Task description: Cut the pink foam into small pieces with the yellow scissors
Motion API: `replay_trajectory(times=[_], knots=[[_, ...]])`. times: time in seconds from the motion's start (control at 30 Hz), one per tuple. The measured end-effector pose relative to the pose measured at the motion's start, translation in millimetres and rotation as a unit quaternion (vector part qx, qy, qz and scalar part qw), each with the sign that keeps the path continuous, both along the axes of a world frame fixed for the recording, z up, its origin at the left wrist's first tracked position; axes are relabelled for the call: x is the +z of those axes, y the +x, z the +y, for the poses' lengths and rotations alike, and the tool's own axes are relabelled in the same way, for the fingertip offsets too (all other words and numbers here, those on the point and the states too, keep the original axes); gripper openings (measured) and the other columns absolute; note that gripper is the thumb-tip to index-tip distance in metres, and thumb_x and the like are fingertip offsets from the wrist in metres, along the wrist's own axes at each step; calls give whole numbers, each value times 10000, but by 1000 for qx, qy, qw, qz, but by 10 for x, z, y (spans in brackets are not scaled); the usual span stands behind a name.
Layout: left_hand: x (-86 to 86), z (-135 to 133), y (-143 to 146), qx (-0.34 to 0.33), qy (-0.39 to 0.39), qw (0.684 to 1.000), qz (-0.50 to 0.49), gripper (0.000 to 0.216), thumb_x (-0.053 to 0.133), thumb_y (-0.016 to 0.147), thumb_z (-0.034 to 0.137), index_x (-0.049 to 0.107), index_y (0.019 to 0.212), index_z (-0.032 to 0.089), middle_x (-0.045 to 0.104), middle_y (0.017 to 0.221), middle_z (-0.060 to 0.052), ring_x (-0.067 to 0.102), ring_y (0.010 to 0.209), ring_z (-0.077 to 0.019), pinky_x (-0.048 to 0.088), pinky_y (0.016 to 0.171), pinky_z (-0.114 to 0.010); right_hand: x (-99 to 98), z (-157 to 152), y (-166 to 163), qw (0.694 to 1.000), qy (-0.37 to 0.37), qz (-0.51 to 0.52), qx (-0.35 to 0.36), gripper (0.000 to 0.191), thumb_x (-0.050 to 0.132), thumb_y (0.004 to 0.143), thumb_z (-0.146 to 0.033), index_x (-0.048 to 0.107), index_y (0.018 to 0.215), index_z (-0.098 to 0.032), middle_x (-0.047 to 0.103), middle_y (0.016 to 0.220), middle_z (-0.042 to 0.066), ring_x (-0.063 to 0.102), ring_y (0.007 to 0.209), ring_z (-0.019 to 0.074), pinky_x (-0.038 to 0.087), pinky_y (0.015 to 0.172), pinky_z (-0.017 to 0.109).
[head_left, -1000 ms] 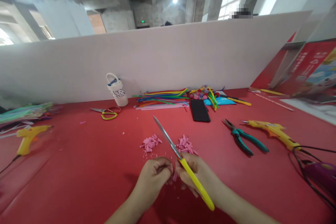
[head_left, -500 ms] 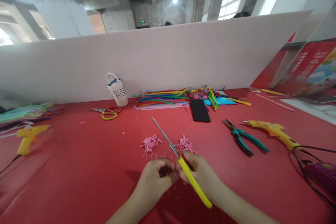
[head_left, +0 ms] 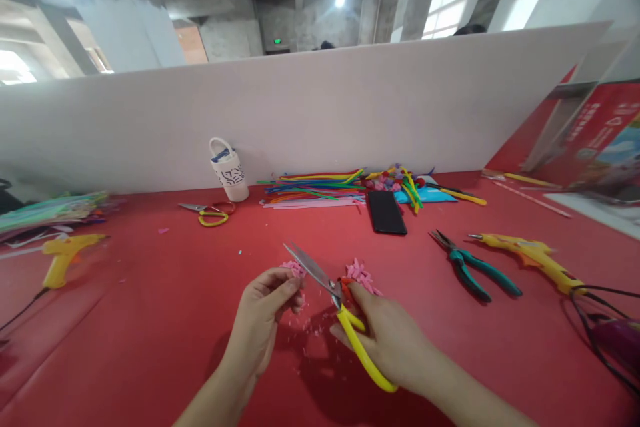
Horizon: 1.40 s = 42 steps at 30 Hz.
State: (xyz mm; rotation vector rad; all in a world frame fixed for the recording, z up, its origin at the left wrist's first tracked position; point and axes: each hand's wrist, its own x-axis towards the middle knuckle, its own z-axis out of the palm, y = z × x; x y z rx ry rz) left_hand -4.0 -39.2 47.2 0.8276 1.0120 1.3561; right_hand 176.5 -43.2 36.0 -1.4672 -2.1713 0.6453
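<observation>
My right hand (head_left: pixel 393 330) grips a pair of scissors (head_left: pixel 316 269) with a yellow and red handle, the blades slightly apart and pointing away to the left. To its left, my left hand (head_left: pixel 260 320) is closed in a pinch; whatever lies between the fingertips is too small to make out. Just beyond those fingertips is a pile of pink cut pieces (head_left: pixel 295 268), partly covered by the hand. A second pink pile (head_left: pixel 361 273) lies past the right hand. Tiny pink crumbs (head_left: pixel 313 328) are scattered on the red table (head_left: pixel 165 333) between the hands.
Pliers (head_left: pixel 470 267) and a yellow glue gun (head_left: pixel 530 257) with a cord lie right; another glue gun (head_left: pixel 65 257) lies left. Along the white partition (head_left: pixel 320 107) are a white cup (head_left: pixel 231 177), other scissors (head_left: pixel 213 215), coloured pipe cleaners (head_left: pixel 315 188) and a black phone (head_left: pixel 387 212).
My left hand has moved left and up, away from the right hand towards the left pink pile. The scissors' blades have parted a little. The view has shifted slightly.
</observation>
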Motion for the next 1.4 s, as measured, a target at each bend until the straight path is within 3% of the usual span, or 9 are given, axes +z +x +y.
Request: replay_trajectory(times=[0.23, 0.47, 1.4], knots=[[23, 6, -29, 15, 45, 998, -45, 35, 571, 694, 142, 595, 671, 132, 569, 599, 8, 514, 532, -71, 414, 526, -178, -82, -26, -19, 987, 96, -125, 37, 267, 409, 767, -465, 397, 740, -200, 560, 583, 4, 508, 499, 156, 195, 442, 244], [37, -1, -39, 18, 47, 997, -52, 53, 560, 700, 140, 604, 672, 133, 581, 605, 1, 517, 526, -73, 415, 521, -181, -121, -32, -13, 971, 159, -176, 39, 249, 403, 781, -438, 396, 794, -190, 568, 582, 10, 532, 510, 181, 209, 455, 260], [62, -10, -29, 18, 42, 997, -66, 37, 585, 677, 144, 615, 666, 124, 565, 601, 2, 496, 516, -68, 409, 502, -171, -94, -39, -33, 964, 173, -195, 49, 276, 360, 798, -454, 410, 746, -188, 574, 538, 24, 527, 464, 187, 198, 423, 264]])
